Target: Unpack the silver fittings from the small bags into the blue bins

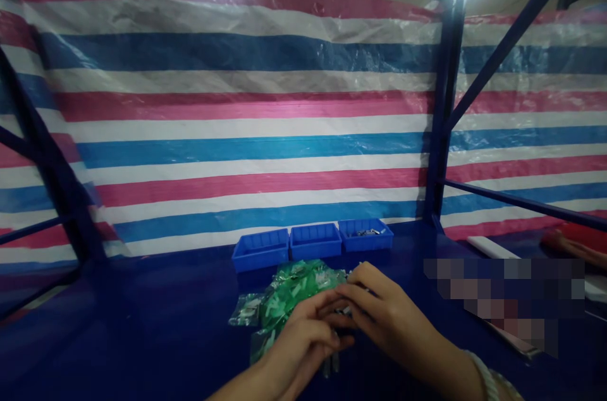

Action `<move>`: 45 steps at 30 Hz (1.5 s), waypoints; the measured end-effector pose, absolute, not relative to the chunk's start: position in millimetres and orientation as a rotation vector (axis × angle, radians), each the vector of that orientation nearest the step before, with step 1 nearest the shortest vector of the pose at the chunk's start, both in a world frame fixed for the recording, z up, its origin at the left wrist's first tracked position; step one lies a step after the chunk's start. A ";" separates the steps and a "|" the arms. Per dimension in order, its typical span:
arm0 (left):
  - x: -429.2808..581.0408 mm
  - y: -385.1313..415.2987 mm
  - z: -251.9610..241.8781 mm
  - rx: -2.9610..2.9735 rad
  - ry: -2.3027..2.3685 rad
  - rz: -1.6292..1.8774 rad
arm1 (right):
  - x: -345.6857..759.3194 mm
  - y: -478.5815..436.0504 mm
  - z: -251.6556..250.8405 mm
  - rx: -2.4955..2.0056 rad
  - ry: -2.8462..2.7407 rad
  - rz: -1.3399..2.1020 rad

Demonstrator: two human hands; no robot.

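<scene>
My left hand [303, 333] and my right hand [391, 306] meet over the table, fingertips bent towards each other and touching. Both are closed, and a small shiny bit shows between the fingers, too covered to name. Just behind them lies a heap of small clear plastic bags [291, 290], many of them green. Another clear bag [246, 310] with small pale or metallic contents is at the heap's left edge. Below my fingers, slim shiny pieces [331, 364] show on the table, partly hidden and blurred.
Beyond the heap stand three blue bins side by side: the left bin [260, 250], the middle bin [315, 241] and the right bin [365, 235], which holds small metal parts. A blue rack post [443, 91] rises behind. At far right, another person's arm [576, 248] is visible.
</scene>
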State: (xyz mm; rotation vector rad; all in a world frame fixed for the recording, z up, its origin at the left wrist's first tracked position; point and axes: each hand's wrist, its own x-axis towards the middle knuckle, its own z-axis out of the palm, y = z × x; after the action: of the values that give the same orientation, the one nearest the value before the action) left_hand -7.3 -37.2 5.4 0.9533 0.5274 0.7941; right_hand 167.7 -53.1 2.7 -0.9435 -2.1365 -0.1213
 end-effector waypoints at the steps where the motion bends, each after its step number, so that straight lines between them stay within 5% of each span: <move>1: -6.7 -36.2 5.0 0.931 0.518 0.808 | 166.3 -52.2 3.9 -0.954 -2.155 -0.157; 7: -5.6 -30.7 -3.7 0.903 0.494 0.885 | 164.7 -44.8 8.1 -0.942 -2.146 -0.258; 20: -15.1 -35.8 18.3 1.266 0.537 1.161 | 154.9 -35.4 -21.7 -0.859 -1.253 1.004; 32: -12.5 -34.2 11.2 1.413 0.628 1.150 | 128.0 -43.3 -19.6 -0.695 -0.890 1.453; 35: -13.5 -34.0 12.2 1.463 0.660 1.142 | 131.8 -34.1 -20.9 -0.765 -0.980 1.363; 40: -17.2 -22.3 10.7 1.509 0.722 1.249 | 183.5 26.6 1.0 -1.212 -1.373 0.446; 45: -20.1 -12.5 10.8 1.496 0.799 1.291 | 233.6 82.4 32.5 -1.285 -1.568 0.171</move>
State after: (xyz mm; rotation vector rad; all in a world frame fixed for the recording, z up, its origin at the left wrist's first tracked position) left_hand -20.1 -12.5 10.8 1.4962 0.7992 1.2914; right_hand 233.6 82.4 32.5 -1.2851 -1.5676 0.1706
